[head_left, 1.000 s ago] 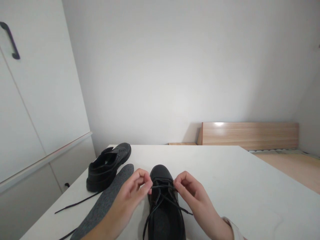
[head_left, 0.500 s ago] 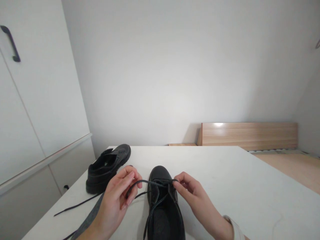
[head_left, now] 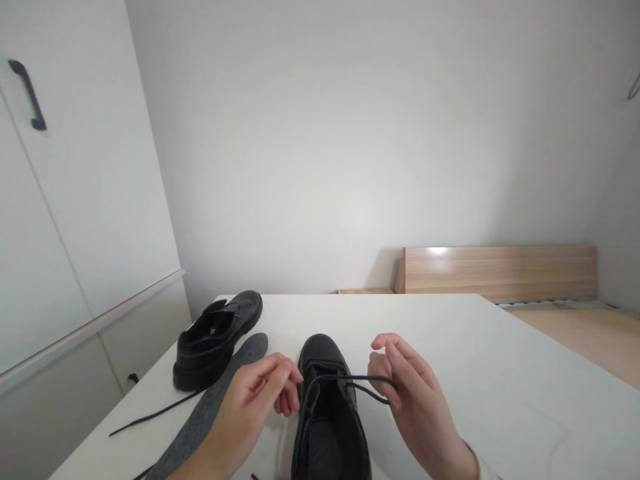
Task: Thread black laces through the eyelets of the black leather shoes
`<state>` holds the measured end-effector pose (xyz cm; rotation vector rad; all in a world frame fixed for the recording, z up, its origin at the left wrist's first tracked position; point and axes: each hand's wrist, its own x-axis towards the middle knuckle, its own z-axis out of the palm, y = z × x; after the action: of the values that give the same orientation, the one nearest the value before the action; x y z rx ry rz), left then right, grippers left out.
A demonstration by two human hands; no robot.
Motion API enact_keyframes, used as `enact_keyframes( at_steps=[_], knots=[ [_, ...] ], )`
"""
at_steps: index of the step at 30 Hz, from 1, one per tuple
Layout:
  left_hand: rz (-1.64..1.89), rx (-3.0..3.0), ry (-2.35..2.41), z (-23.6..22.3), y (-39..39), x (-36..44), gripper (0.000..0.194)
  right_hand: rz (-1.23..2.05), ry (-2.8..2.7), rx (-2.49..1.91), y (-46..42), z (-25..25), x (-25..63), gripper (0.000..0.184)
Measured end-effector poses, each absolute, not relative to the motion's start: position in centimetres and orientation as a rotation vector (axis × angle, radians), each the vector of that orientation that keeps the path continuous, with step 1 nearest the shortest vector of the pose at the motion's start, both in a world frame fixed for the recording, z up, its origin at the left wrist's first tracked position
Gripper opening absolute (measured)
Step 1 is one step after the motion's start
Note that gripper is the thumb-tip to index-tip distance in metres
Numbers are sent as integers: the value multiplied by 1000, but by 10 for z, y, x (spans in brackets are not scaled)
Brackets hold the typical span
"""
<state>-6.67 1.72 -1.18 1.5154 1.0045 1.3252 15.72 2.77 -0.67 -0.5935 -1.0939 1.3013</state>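
Black lace-up shoe (head_left: 327,433), lying toe-away on white table (head_left: 475,373), I am clamping its shoelace (head_left: 360,378) in right hand (head_left: 413,393), hovering left hand (head_left: 257,397) beside it, fingers curled, grip I cannot tell, second shoe (head_left: 210,348), grey insole (head_left: 211,400), lying leftward.

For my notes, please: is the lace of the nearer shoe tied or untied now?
Untied: the black lace runs loose from the nearer shoe to the right hand, and no bow shows.

Left hand (head_left: 267,393) and right hand (head_left: 413,387) curl inward, apart
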Motion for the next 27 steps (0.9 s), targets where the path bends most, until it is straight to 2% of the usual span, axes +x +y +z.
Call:
enact_keyframes(
  at_steps=[6, 10, 17, 27],
  knots=[
    [1260, 1616, 1246, -28, 29, -62, 26, 1437, -906, -456, 23, 2, 162, 23],
    [1294, 1697, 1253, -28, 30, -62, 16, 1432, -960, -512, 28, -1, 164, 25],
    [1331, 1800, 1267, -19, 25, -59, 10, 1205, -1420, -981, 45, -24, 156, 44],
    [1325, 1784, 1236, -15, 19, -56, 12, 1005, -1583, -1059, 42, -28, 151, 25]
  ],
)
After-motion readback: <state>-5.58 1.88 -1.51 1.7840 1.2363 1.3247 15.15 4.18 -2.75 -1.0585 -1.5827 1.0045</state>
